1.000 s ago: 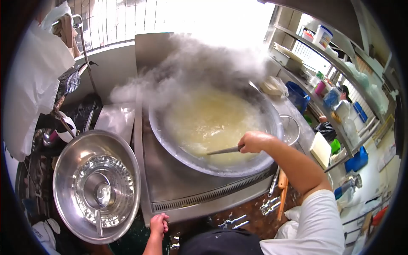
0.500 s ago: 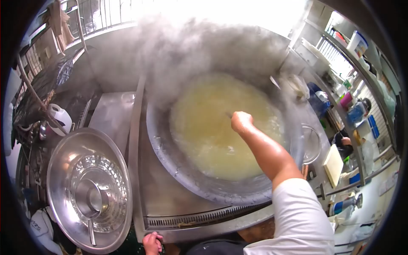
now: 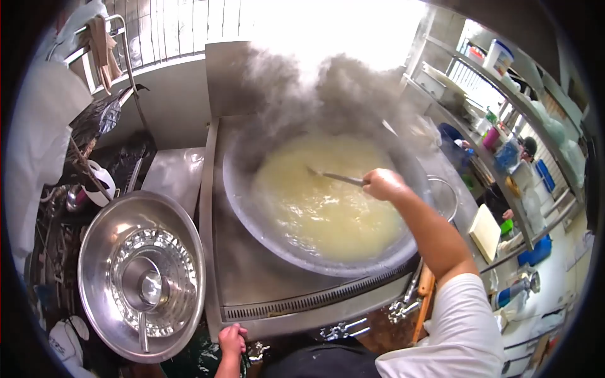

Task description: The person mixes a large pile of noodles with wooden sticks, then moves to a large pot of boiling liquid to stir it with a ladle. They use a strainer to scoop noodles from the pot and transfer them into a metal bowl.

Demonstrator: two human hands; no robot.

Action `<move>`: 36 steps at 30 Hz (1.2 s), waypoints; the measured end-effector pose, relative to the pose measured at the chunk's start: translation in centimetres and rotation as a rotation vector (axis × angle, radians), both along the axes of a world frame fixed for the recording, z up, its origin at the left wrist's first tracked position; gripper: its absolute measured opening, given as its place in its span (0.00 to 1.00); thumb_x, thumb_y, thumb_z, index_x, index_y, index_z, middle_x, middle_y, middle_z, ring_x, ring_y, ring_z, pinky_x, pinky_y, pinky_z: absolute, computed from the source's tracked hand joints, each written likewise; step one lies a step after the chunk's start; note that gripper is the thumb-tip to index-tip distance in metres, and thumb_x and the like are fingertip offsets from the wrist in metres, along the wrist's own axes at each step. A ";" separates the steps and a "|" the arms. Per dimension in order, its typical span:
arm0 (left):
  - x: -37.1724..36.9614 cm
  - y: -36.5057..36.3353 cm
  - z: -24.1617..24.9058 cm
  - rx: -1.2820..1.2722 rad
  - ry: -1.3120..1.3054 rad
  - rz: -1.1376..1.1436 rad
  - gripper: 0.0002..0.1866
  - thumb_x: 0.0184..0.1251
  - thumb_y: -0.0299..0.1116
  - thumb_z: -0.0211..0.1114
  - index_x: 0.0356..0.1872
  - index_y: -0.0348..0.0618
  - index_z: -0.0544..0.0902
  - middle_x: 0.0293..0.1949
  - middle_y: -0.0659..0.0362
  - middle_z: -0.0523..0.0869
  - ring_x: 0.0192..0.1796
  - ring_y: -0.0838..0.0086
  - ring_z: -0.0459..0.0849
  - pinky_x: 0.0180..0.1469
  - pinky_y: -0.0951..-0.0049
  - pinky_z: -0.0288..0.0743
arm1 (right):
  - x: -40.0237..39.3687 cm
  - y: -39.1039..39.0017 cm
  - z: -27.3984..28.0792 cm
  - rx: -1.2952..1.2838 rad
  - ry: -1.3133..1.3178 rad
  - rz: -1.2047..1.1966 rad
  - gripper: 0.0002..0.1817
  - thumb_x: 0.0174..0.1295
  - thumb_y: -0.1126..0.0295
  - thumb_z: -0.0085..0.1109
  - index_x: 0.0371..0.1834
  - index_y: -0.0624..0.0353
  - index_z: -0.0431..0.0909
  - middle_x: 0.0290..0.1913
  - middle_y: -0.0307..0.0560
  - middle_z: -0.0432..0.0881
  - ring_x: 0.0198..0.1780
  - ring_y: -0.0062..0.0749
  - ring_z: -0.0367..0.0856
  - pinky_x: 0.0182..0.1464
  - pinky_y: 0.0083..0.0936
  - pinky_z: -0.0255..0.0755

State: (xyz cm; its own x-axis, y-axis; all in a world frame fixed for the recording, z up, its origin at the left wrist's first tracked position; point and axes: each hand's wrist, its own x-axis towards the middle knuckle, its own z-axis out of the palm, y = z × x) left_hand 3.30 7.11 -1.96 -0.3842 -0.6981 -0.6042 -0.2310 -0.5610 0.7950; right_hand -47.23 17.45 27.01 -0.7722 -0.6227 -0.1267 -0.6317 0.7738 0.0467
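A huge steel wok (image 3: 252, 217) full of pale yellow, steaming liquid (image 3: 328, 201) sits in the steel stove top (image 3: 252, 277). My right hand (image 3: 383, 184) is over the wok's right side, shut on the handle of a long metal stirring tool (image 3: 337, 177) whose end dips into the liquid toward the far left. My left hand (image 3: 232, 340) grips the stove's front edge, low in the view. Thick steam rises from the wok's far side and hides its back rim.
A large steel bowl (image 3: 94, 252) with a strainer and a ladle (image 3: 144, 296) inside stands left of the stove. Cloths and utensils hang at the far left. A small steel bowl (image 3: 444, 195), a cutting board (image 3: 485, 230) and shelves lie right, where another person (image 3: 526, 148) stands.
My right hand drew back from the wok's middle toward its right side, sweeping the stirring tool through the liquid. The view tilted back down and the steam thinned a little. My left hand stayed on the stove edge.
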 end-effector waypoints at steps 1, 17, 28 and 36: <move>-0.1 -0.1 0.3 0.017 0.000 -0.010 0.18 0.67 0.40 0.57 0.22 0.37 0.78 0.08 0.62 0.68 0.06 0.78 0.63 0.07 0.76 0.57 | -0.1 1.8 1.3 -0.050 -0.005 0.045 0.17 0.53 0.59 0.59 0.46 0.46 0.84 0.44 0.46 0.85 0.48 0.41 0.83 0.51 0.34 0.76; 0.4 -1.2 1.5 0.105 0.007 -0.199 0.16 0.66 0.41 0.56 0.29 0.38 0.81 0.10 0.62 0.70 0.08 0.79 0.66 0.10 0.77 0.60 | 9.9 4.5 8.3 0.114 -0.508 0.030 0.20 0.57 0.55 0.59 0.52 0.45 0.83 0.27 0.38 0.83 0.20 0.21 0.73 0.21 0.21 0.67; 0.5 0.4 0.4 0.055 -0.005 -0.022 0.16 0.65 0.37 0.57 0.23 0.35 0.79 0.07 0.60 0.67 0.06 0.77 0.61 0.07 0.75 0.55 | -4.2 -9.2 -6.4 0.276 -0.012 0.080 0.14 0.50 0.65 0.57 0.39 0.44 0.87 0.36 0.44 0.86 0.41 0.40 0.84 0.43 0.33 0.78; 0.4 0.1 0.6 0.058 -0.048 0.034 0.19 0.66 0.39 0.56 0.20 0.35 0.79 0.06 0.58 0.69 0.05 0.76 0.63 0.07 0.75 0.56 | -10.1 -12.6 -14.1 -0.029 -0.012 -0.126 0.12 0.56 0.70 0.57 0.42 0.56 0.85 0.46 0.48 0.85 0.50 0.39 0.84 0.48 0.33 0.78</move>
